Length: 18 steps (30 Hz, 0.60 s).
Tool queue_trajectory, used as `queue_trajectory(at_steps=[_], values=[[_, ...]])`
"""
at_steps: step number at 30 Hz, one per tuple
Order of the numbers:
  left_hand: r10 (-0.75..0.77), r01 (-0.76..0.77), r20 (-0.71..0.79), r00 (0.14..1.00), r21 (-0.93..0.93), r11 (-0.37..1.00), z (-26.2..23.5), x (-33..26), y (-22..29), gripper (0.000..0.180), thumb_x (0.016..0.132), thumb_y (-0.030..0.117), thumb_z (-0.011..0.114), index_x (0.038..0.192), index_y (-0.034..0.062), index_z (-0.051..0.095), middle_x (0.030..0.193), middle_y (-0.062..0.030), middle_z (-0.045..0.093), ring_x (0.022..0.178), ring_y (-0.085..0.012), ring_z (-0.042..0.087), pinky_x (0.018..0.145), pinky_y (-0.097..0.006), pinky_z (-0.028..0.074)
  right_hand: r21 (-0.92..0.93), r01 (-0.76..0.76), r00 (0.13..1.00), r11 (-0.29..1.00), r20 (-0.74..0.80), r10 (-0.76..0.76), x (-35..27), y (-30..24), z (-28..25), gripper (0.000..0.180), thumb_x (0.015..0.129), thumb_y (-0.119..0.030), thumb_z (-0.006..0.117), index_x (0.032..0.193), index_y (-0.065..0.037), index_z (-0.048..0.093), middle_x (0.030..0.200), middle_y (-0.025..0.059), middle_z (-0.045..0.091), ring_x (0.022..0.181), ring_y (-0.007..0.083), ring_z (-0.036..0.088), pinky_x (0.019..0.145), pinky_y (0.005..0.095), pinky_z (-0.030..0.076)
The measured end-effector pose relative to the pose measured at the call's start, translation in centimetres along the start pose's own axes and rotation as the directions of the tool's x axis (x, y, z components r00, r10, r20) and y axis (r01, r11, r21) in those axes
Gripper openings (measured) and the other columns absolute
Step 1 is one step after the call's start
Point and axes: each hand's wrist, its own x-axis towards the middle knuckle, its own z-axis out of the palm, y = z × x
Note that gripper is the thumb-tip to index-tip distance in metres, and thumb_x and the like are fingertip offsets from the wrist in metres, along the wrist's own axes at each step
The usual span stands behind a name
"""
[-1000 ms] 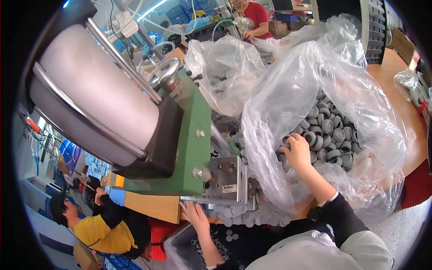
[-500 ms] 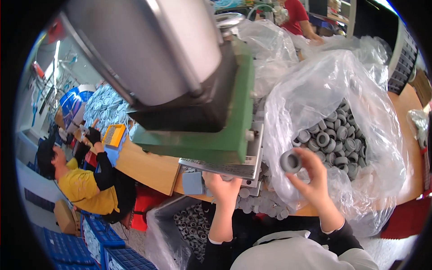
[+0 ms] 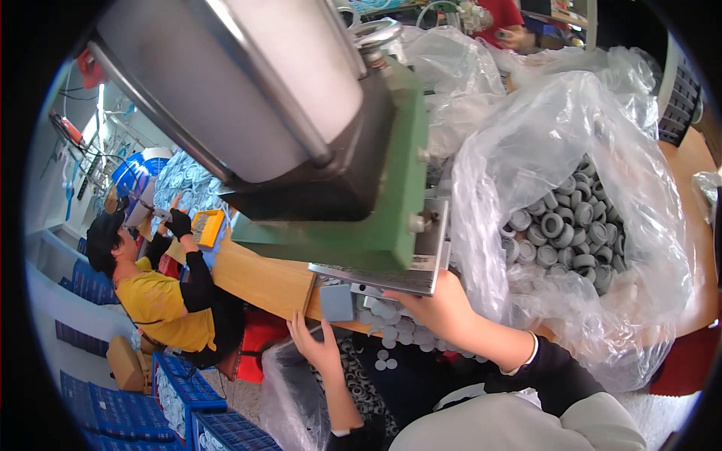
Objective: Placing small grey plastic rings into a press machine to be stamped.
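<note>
A press with a green body [image 3: 338, 244] and a large grey cylinder stands before me, a metal plate [image 3: 383, 278] under its head. My right hand [image 3: 444, 304] reaches in below that plate. Its fingertips are hidden there, so any part in them cannot be seen. My left hand [image 3: 317, 347] is open, fingers apart, over the plastic-lined bin of grey rings [image 3: 361, 383] and beside a blue-grey block [image 3: 336, 302]. Pale round discs [image 3: 402, 328] lie along the table edge under my right hand. To the right, grey ring-shaped caps [image 3: 568, 225] fill a clear plastic bag [image 3: 519, 161].
A person in a yellow shirt [image 3: 169, 304] works at the left, near a yellow tray [image 3: 207, 225] and a heap of light-blue parts [image 3: 188, 180]. Blue crates [image 3: 188, 391] stand at lower left. Another person's red sleeve [image 3: 500, 19] shows at the far side.
My right hand, which held a grey ring beside the bag, has moved left under the press plate. My left hand has come out from there, down and left over the bin.
</note>
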Motion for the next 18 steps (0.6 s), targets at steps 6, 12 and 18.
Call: queue_trajectory(at_steps=[6,12,18], values=[[0.002,-0.144,0.446,0.895,0.285,0.948,6.1,3.1,1.2,0.041,0.080,0.015,0.062,0.120,0.0077,0.056,0.128,-0.0096,0.054,0.129,-0.0323,0.039,0.103,-0.056,0.025,-0.120,-0.061,0.980,0.991,-0.195,0.036,-3.7,1.9,-4.0,0.052,0.076,-0.018,0.073,0.120,-0.002,0.051,0.111,0.0191,0.059,0.097,0.0372,0.059,0.084,0.0405,0.048],[0.138,-0.199,0.361,0.922,0.139,0.970,6.9,2.4,0.5,0.037,0.084,0.014,0.058,0.121,0.0098,0.057,0.130,-0.0080,0.053,0.132,-0.0320,0.036,0.102,-0.060,0.021,-0.552,-0.475,0.861,0.685,-0.453,0.232,-4.6,14.1,-11.2,0.039,0.075,-0.015,0.069,0.110,-0.003,0.055,0.115,0.0175,0.056,0.105,0.0382,0.052,0.089,0.0443,0.043],[0.136,-0.190,0.374,0.918,0.112,0.975,6.6,2.6,-1.2,0.037,0.088,0.017,0.054,0.124,0.0104,0.055,0.134,-0.0078,0.050,0.133,-0.0316,0.035,0.101,-0.060,0.021,-0.607,-0.453,0.887,0.653,-0.380,0.262,-4.5,14.8,-9.0,0.024,0.081,-0.024,0.064,0.093,-0.005,0.058,0.112,0.0153,0.056,0.104,0.0361,0.052,0.084,0.0450,0.042]])
